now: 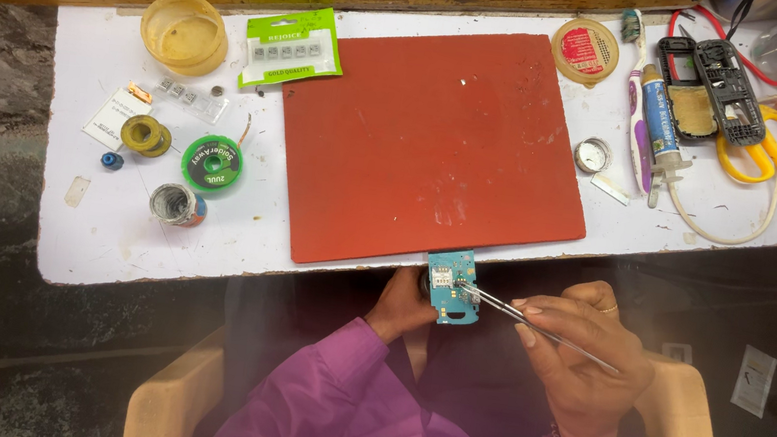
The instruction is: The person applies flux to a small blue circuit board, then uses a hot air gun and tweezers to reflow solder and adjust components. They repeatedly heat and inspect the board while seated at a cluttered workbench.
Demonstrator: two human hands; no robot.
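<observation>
My left hand (401, 304) holds a small blue circuit board (451, 287) upright just below the table's front edge. Thin metal tweezers (533, 325) lie in my right hand (579, 356), pinched between thumb and fingers. Their tips touch the right side of the board. Both hands sit over my lap, in front of a red work mat (433, 140). Purple sleeves cover both forearms.
The white table (110, 234) carries a solder spool (211, 163), tape rolls (145, 134), a small tin (177, 204), a yellow plastic cup (184, 32) and a green parts packet (292, 47) on the left. Right of the mat lie a phone frame (726, 87), yellow scissors (762, 156), a tube (660, 118) and a toothbrush (636, 91).
</observation>
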